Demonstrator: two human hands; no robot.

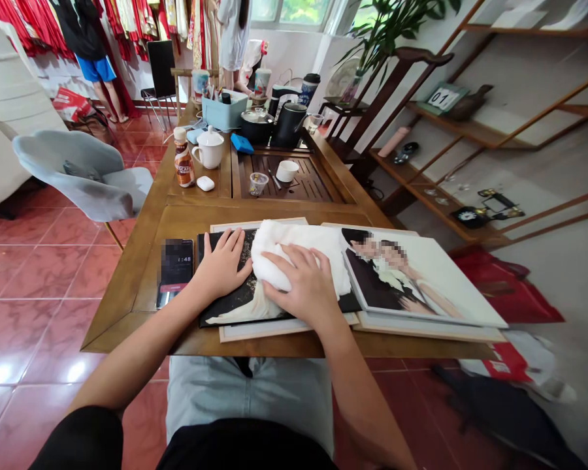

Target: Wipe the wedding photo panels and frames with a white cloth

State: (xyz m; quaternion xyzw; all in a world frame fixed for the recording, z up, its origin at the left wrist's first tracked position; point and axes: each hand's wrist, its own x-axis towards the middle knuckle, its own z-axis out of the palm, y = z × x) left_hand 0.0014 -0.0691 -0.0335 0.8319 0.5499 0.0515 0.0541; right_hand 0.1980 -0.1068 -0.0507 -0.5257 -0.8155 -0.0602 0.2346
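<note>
My left hand (pixel 225 261) lies flat, fingers spread, on the left part of a dark photo panel (pixel 228 307) with a pale gown pictured on it. A folded white cloth (pixel 323 251) covers much of that panel. On top of the cloth rests my right hand (pixel 301 281), its fingers bent over and gripping the bunched front. The panel's middle is hidden beneath cloth and hand. To the right lies a second photo panel (pixel 451 281) showing two people, stacked on another pale-edged panel. A phone (pixel 176 271) with a lit screen sits just left of my left hand.
The wooden table (pixel 142 274) carries a bottle (pixel 183 160), a lidded white cup (pixel 210 149), a white case (pixel 205 183), a small plastic cup (pixel 258 184), a white bowl (pixel 287 171) and a black kettle (pixel 289 124). A grey chair (pixel 85 173) stands left, shelves (pixel 470 130) right. Two people stand far back.
</note>
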